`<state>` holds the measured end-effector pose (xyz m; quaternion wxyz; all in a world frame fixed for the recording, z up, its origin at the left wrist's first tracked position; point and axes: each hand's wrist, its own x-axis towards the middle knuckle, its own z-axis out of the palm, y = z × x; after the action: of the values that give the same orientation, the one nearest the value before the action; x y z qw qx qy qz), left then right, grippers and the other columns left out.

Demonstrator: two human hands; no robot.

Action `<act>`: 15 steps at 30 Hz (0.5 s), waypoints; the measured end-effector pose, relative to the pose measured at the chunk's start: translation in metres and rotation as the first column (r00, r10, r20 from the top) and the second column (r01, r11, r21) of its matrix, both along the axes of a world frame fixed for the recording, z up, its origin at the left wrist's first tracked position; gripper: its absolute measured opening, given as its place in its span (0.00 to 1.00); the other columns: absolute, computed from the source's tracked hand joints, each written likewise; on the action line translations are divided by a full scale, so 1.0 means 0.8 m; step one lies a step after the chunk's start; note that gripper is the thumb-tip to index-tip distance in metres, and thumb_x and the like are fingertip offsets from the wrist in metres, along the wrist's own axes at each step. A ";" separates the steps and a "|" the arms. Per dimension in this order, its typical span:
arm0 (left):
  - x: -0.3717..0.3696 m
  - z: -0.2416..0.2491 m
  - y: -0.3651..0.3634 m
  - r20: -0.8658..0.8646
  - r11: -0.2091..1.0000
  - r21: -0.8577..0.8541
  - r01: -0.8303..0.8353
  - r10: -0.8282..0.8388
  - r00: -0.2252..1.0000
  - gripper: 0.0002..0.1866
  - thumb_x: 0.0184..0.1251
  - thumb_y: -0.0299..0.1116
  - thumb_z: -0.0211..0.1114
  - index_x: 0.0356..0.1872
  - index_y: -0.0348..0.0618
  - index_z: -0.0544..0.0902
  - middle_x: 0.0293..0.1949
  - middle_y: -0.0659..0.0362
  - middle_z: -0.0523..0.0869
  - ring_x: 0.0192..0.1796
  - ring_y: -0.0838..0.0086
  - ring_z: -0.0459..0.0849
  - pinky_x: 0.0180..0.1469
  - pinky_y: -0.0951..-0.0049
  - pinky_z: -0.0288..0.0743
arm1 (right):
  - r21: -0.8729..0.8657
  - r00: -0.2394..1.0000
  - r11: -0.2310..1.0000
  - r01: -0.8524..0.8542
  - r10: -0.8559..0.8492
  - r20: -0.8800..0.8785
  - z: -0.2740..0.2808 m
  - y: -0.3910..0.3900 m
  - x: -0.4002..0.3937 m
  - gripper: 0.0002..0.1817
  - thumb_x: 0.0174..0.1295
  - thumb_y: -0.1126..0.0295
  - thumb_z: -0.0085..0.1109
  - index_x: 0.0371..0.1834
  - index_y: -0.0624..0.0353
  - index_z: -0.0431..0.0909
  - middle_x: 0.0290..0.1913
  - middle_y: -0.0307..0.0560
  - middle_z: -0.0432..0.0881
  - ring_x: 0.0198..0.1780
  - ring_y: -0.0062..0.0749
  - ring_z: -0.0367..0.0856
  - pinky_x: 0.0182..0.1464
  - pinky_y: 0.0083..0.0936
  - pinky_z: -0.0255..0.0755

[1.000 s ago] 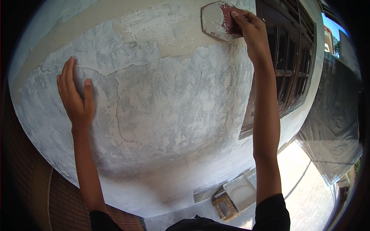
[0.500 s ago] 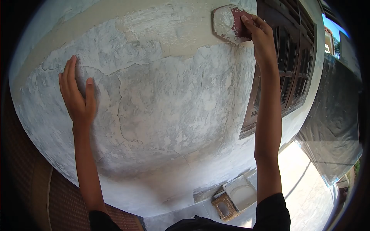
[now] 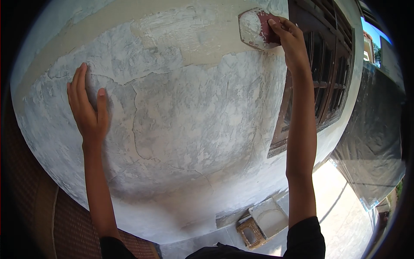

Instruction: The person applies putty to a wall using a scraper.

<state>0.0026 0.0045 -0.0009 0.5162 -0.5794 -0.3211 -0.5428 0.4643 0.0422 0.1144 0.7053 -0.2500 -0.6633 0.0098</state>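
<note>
My right hand [image 3: 290,41] reaches high up and grips a flat plastering trowel [image 3: 254,28], red-brown with pale plaster smeared on it, pressed against the wall [image 3: 194,112] beside the window frame. The wall is patchy grey plaster with cracks and a beige band across the top. My left hand [image 3: 87,105] lies flat on the wall at the left, fingers together and thumb out, holding nothing.
A dark wooden window [image 3: 321,77] with panes stands right of the trowel. Below on the floor a square board with plaster [image 3: 268,217] rests on a small wooden stool [image 3: 249,233]. A grey tarp [image 3: 375,142] hangs at the right. Woven matting [image 3: 64,224] lies at lower left.
My right hand has slid the trowel to the right along the top of the wall, toward the window frame. My left hand stays pressed in the same spot.
</note>
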 end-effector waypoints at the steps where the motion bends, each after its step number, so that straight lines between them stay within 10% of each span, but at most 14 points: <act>1: 0.000 -0.001 0.000 -0.003 1.000 0.003 0.006 -0.006 1.000 0.29 0.76 0.42 0.54 0.73 0.42 0.67 0.72 0.51 0.72 0.74 0.56 0.67 0.78 0.43 0.46 | -0.039 0.999 0.999 -0.032 0.031 -0.031 0.001 0.000 0.008 0.17 0.70 0.64 0.64 0.54 0.65 0.81 0.43 0.40 0.86 0.45 0.20 0.83 0.53 0.19 0.73; 15: 0.002 0.000 -0.002 0.012 1.000 -0.012 0.007 -0.007 1.000 0.28 0.76 0.41 0.53 0.74 0.42 0.66 0.72 0.52 0.72 0.75 0.56 0.66 0.79 0.43 0.46 | 0.006 0.988 0.998 -0.057 0.055 0.144 0.037 -0.005 0.015 0.19 0.70 0.61 0.63 0.57 0.63 0.81 0.44 0.39 0.87 0.44 0.21 0.83 0.55 0.21 0.73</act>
<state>0.0041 0.0026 -0.0011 0.5090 -0.5803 -0.3255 -0.5461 0.4761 0.0379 0.1438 0.6565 -0.2277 -0.7191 0.0082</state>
